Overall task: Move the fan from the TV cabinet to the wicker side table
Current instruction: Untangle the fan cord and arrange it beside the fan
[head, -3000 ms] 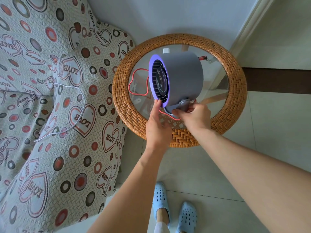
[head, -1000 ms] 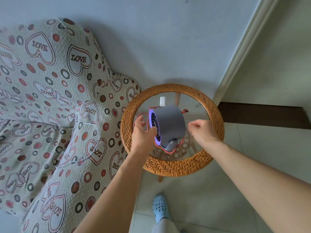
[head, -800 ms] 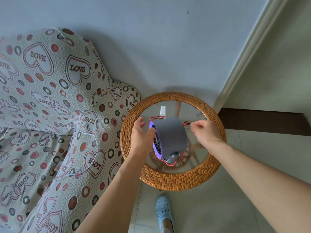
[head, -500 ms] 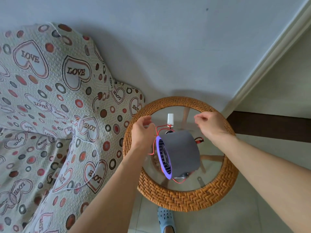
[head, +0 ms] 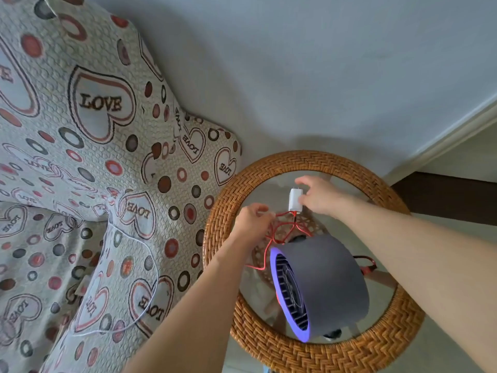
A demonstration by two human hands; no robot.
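Note:
The grey drum-shaped fan [head: 326,285] with a glowing purple rim stands on the glass top of the round wicker side table [head: 269,343], its grille facing left. Its red cable [head: 279,230] lies tangled on the glass behind it. My left hand [head: 251,220] pinches that red cable. My right hand [head: 320,196] holds the white plug [head: 295,201] at the cable's end, near the table's far side. Neither hand touches the fan body.
A sofa with a heart-patterned cover [head: 94,197] presses against the table's left side, with a thin white wire [head: 139,305] lying on it. A pale wall [head: 309,76] runs behind. A dark strip [head: 446,195] shows at the right beyond the corner trim.
Both hands left the fan and moved toward the table's far side. The left hand took the red cable and the right hand took the white plug. The view moved closer.

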